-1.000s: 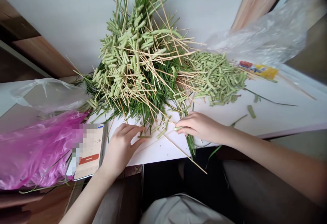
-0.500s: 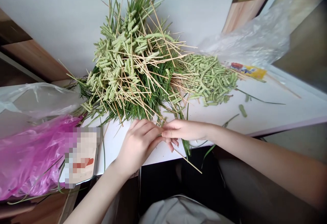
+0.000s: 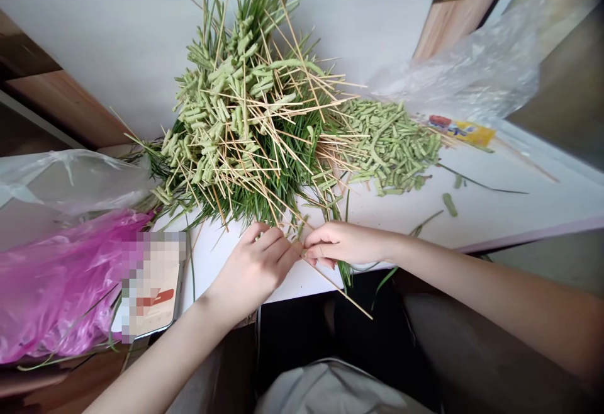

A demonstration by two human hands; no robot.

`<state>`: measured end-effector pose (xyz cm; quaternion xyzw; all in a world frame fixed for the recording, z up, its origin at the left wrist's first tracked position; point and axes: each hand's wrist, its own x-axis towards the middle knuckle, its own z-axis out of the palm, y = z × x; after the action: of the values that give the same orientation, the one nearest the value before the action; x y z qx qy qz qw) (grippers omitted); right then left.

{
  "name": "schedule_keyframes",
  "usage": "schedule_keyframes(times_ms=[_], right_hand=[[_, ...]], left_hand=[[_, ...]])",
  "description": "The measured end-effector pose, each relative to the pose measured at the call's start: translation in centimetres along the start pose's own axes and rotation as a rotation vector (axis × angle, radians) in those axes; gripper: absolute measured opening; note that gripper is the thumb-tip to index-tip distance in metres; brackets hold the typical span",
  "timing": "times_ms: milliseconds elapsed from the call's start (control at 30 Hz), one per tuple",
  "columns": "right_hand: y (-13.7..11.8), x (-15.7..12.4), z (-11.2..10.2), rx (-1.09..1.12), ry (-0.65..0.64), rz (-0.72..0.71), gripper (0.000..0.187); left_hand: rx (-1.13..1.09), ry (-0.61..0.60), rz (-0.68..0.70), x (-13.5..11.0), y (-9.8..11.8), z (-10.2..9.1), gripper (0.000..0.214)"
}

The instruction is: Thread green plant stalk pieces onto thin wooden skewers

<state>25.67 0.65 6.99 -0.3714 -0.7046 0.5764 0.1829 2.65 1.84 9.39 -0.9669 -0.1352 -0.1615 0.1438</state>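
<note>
My left hand point(image 3: 255, 263) and my right hand point(image 3: 337, 244) meet fingertip to fingertip at the near edge of the white table point(image 3: 495, 206). Both are closed in a pinch. A thin bamboo skewer point(image 3: 342, 291) runs from under my right fingers down past the table edge. What my left fingers pinch is too small to make out. Just beyond the hands lies a big heap of skewered green bean pieces point(image 3: 236, 112) on long green leaves, with bare skewers sticking out every way.
A pile of loose cut bean pieces point(image 3: 391, 143) lies right of the heap. A clear plastic bag point(image 3: 472, 74) sits at the back right. A pink plastic bag point(image 3: 56, 282), a second clear bag point(image 3: 70, 181) and a phone point(image 3: 155, 288) lie at the left.
My hands came together from apart on the table and now pinch at one spot. The view shifted slightly.
</note>
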Motion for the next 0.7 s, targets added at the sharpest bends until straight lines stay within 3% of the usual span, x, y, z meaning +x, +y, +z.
schedule_keyframes(times_ms=[133,367,467,533,600,700], right_hand=[[-0.2,-0.8,0.4,-0.189,0.091,-0.093,0.022],[-0.8,-0.5,2.8,-0.691,0.232,-0.559,0.015],[-1.1,-0.9,2.5,-0.938,0.245,-0.671,0.028],[-1.1,-1.9,1.0,-1.068,0.289,-0.731,0.036],[-0.7,-3.0,-1.0,-1.134,0.367,-0.703,0.033],[-0.4,-3.3,-2.8,-1.161,0.441,-0.542,0.023]], left_hand=[[-0.355,-0.081,-0.184,-0.8,0.3,-0.2,0.022],[-0.972,-0.179,-0.508,-1.9,1.7,-1.1,0.031],[-1.168,-0.209,-0.688,-3.2,2.0,-1.7,0.038],[-1.220,-0.185,-0.837,-4.8,1.6,-2.3,0.042],[-1.160,-0.135,-0.944,-6.7,0.7,-2.7,0.045],[-0.920,-0.077,-0.927,-8.7,-0.7,-2.4,0.036]])
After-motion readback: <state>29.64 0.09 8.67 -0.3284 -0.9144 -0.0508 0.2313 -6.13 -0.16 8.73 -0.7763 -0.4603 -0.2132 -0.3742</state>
